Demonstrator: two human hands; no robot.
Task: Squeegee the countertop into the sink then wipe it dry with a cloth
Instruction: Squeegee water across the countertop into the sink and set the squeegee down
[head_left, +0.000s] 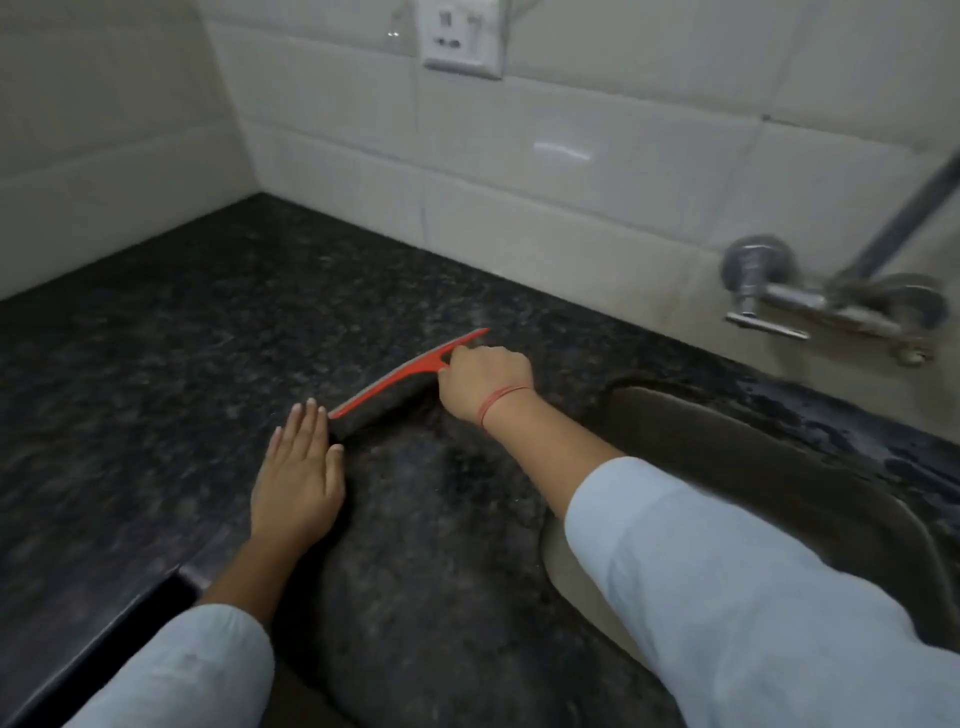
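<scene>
Right hand (485, 382) fisted around red plastic squeegee (400, 382) handle | blade on dark speckled granite countertop (182, 322) | left hand (298, 478) flat, fingers extended.

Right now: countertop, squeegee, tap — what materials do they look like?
Countertop: looks like polished dark granite, going by the speckled grey-black grain and faint sheen.
Squeegee: red frame looks like moulded plastic, smooth and matte; the darker strip along its edge may be rubber, too blurred to confirm.
Tap: chromed metal, bright reflective surface.

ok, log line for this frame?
phase: squeegee pass | right hand: gripping red squeegee, blade on countertop | left hand: flat on counter, beside blade end | sink: to right | cloth: not visible
</scene>
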